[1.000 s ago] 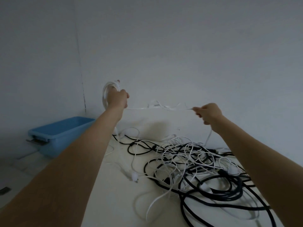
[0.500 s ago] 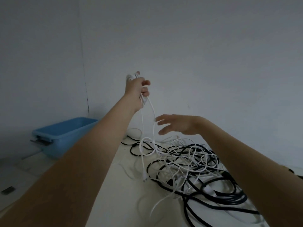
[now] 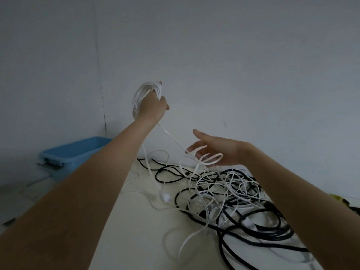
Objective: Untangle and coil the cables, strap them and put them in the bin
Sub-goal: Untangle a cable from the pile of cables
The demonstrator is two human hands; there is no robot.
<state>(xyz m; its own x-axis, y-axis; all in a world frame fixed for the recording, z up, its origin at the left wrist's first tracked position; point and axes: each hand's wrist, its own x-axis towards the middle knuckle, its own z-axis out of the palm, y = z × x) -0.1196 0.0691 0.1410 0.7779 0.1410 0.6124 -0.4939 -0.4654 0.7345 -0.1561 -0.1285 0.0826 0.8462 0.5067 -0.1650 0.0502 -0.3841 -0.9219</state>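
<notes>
white flat cable coil: thin glossy loops, gripped in raised left hand, tail trailing down to the heap. right hand: fingers spread, relaxed, strand draped across them. tangled cables: black round and white flat, on cream table. blue plastic bin: rectangular, far left.

Tangled cables lie on the worktop, right of centre; bin stands at far left, against the wall; left hand raised above the tangle, coil in its grip; right hand to its right, lower.
</notes>
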